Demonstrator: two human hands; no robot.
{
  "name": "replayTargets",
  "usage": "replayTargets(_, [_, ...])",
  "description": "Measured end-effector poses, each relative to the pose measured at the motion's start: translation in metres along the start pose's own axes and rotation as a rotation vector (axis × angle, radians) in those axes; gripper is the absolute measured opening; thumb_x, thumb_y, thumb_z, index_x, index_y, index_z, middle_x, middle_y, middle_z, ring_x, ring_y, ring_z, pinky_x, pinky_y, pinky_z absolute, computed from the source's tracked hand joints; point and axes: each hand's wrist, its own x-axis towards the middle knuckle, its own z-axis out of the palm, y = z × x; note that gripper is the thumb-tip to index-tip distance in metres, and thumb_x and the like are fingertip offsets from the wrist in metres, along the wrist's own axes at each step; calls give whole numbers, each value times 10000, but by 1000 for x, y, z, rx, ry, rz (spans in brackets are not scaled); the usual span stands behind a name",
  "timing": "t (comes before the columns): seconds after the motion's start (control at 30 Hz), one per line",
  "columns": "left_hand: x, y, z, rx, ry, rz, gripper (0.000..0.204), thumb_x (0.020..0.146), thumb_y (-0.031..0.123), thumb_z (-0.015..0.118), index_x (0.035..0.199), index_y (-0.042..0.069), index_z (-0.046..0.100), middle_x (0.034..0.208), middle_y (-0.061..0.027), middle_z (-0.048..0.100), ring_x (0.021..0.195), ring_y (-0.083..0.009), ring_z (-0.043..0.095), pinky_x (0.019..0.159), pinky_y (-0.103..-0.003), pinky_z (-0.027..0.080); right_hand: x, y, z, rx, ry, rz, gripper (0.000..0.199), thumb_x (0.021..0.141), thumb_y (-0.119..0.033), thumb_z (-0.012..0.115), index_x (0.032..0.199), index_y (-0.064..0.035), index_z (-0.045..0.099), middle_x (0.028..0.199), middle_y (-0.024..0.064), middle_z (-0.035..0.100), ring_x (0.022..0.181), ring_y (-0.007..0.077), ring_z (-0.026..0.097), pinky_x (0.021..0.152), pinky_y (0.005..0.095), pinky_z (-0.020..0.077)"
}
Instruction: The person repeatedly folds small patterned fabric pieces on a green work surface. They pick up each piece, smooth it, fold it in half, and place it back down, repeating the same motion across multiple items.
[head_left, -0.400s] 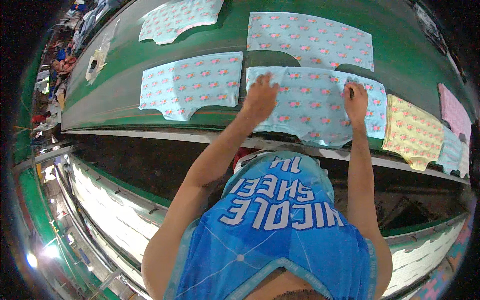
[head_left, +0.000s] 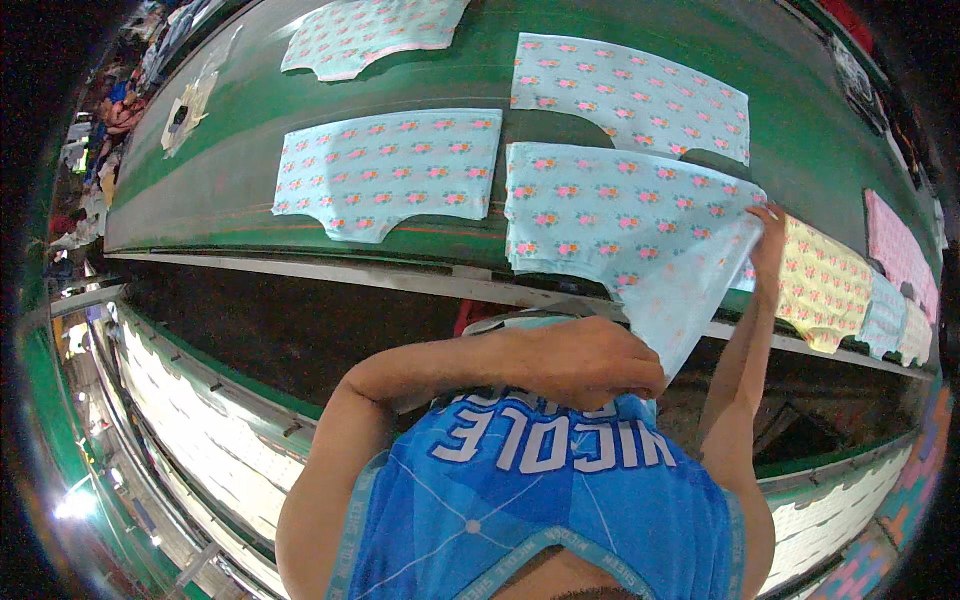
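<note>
I have one view here, from the left one of two fisheye cameras worn on the person's head. It looks steeply down and out ahead, upright for me, over the jersey (head_left: 560, 510) with its neckline at the lower edge. The left hand (head_left: 600, 360) sits near the lens and looks large; the right hand (head_left: 768, 235), farther off, looks smaller, with the cloth (head_left: 690, 275) between them. Beyond both hands I get the table (head_left: 255, 100); well out to the left hand's left, the reach takes in a lamp (head_left: 75, 503). The rail (head_left: 400, 285) bends across, and darkness rounds off the corners.
</note>
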Motion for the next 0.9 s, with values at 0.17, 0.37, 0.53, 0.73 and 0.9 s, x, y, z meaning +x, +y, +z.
replayTargets(0.17, [-65,-8,-34,-269,359,35,343,799,-95,603,1095,50,700,1041,-150,689,940,-344,682,759,-436,537,-48,38,-49,331,108,432,380,910,64,663,1245,-89,754,1428,122,628,1420,295,524,1084,432,544])
replayTargets(0.37, [-169,-19,-93,-298,964,-92,366,695,-105,482,951,10,718,1067,-112,626,934,-207,590,789,-295,461,-63,8,-100,1320,250,571,436,1055,-115,607,1477,-13,565,1427,167,624,1341,302,606,1160,452,478])
replayTargets(0.53, [-237,-20,-130,-162,1521,-52,252,911,-110,578,1118,12,655,1202,-65,601,990,-128,564,884,-268,458,30,-165,-66,1455,233,627,461,1047,-146,647,1485,-115,505,1212,89,665,1158,255,661,1045,459,547])
replayTargets(0.73, [-365,-44,-181,304,1699,-240,189,1035,-2,664,1209,35,601,1233,-47,644,1041,-86,588,927,-258,477,40,-262,4,1496,28,521,94,992,-44,659,954,-121,620,1135,48,661,1094,204,659,928,417,594])
replayTargets(0.9, [-460,-33,-229,508,1714,-524,172,1015,15,700,1181,20,657,1170,-68,707,1051,-147,659,932,-289,533,64,-374,34,1486,-32,719,231,936,36,670,1159,-23,683,1168,56,677,1012,129,642,904,305,567])
